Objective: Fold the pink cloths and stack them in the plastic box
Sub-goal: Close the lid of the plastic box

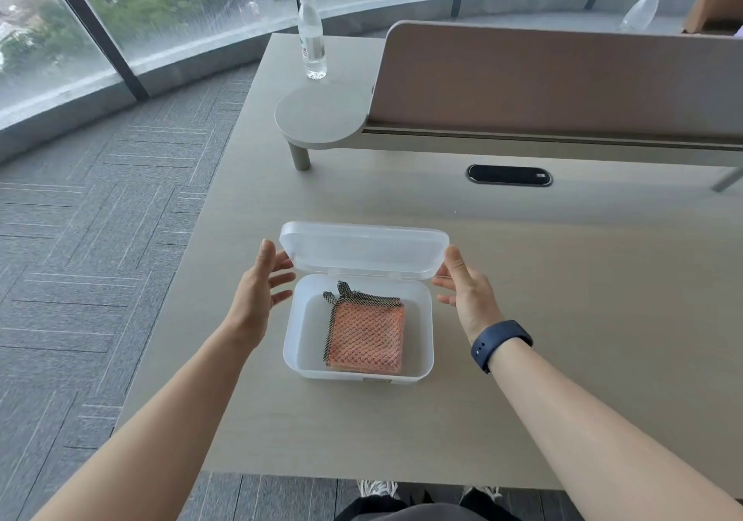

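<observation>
A clear plastic box (297,339) stands on the desk in front of me with its hinged lid (364,249) raised. Inside lies a folded stack of pink cloths (366,337) with dark checked trim, square and flat on the bottom. My left hand (261,283) is at the lid's left end, fingers spread, fingertips at or just off its edge. My right hand (462,283) is at the lid's right end, thumb up along its corner, fingers apart. Whether either hand presses the lid, I cannot tell. A dark watch sits on my right wrist.
A water bottle (311,36) stands at the desk's far left. A raised shelf with a round end (321,118) and a divider panel (563,78) run behind the box. A cable port (508,175) sits in the desk. The desk's left edge drops to carpet.
</observation>
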Demonstrator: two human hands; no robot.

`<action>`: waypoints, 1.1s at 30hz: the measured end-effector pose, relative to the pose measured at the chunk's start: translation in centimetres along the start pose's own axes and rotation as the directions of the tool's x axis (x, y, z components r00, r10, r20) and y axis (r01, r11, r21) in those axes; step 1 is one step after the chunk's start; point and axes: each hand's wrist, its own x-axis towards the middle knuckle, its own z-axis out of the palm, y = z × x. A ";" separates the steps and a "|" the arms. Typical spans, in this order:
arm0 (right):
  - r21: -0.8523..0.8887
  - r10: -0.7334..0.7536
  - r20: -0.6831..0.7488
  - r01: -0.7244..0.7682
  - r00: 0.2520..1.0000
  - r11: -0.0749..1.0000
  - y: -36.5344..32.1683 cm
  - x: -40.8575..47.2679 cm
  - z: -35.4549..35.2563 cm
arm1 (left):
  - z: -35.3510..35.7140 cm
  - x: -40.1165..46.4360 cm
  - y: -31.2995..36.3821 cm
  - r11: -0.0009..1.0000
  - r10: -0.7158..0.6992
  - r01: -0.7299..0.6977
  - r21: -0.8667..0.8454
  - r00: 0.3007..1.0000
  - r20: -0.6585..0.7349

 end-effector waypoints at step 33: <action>-0.457 -0.278 0.288 0.386 0.917 0.801 7.7 -6.2 -2.9 | -2.9 -5.3 -5.6 1.000 -0.003 0.003 -0.002 1.000 -0.009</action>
